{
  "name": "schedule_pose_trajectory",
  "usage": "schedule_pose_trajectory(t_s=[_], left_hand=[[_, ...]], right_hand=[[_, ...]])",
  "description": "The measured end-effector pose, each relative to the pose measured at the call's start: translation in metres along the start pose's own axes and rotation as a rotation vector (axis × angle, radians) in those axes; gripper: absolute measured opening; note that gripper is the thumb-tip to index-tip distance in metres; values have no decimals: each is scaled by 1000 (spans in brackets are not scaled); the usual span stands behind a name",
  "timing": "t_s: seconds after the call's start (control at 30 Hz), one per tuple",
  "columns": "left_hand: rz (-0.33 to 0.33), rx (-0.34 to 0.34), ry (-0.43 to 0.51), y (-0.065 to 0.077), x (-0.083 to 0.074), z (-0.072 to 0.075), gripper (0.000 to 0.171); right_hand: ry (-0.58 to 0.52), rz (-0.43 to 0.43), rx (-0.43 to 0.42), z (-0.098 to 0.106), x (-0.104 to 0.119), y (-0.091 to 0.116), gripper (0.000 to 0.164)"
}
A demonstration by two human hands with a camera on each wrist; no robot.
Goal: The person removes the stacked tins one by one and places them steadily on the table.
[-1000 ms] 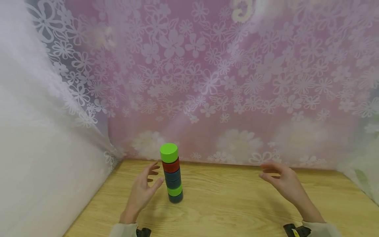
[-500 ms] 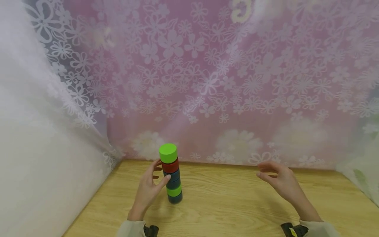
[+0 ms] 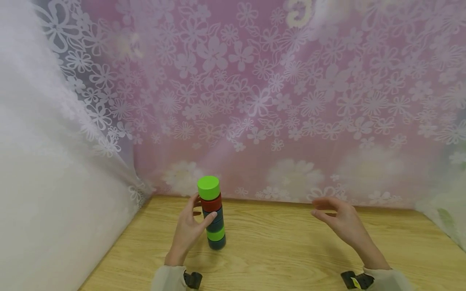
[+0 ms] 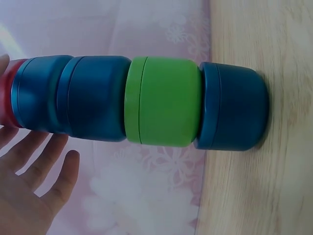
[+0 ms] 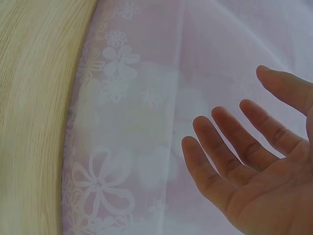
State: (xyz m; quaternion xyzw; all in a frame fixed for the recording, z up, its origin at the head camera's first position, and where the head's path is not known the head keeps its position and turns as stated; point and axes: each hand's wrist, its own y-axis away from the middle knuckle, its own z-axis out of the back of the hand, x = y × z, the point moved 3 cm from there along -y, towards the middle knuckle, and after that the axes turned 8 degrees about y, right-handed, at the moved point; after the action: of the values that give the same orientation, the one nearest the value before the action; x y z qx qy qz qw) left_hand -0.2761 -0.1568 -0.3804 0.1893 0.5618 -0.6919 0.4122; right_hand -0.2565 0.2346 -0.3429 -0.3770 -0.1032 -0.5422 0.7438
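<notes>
A tall upright stack of small round lidded jars stands on the table at left of centre in the head view. From the top come a lime green jar, a red jar, two dark blue jars, another green jar and a blue jar at the base. My left hand is around the upper part, thumb in front near the upper blue jar, other fingers partly hidden behind. Its fingers are spread along the stack's side. My right hand hovers away to the right, fingers loosely bent, holding nothing.
The wood-grain table reaches back to a pink flowered curtain. A pale sheet hangs along the left side. Black straps sit at both wrists.
My left hand has moved right, from beside the stack to around its upper part, with the thumb now in front of it. My right hand has drifted slightly left. The stack stays put.
</notes>
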Motion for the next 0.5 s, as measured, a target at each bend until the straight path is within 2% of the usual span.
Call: schedule_pose_trajectory(t_s=[0.23, 0.5], left_hand=[[-33, -13, 2, -1, 1, -4, 67], [-43, -20, 28, -1, 5, -5, 66]], right_hand=[[-6, 3, -7, -4, 8, -4, 30], [-84, 22, -18, -13, 22, -11, 26]])
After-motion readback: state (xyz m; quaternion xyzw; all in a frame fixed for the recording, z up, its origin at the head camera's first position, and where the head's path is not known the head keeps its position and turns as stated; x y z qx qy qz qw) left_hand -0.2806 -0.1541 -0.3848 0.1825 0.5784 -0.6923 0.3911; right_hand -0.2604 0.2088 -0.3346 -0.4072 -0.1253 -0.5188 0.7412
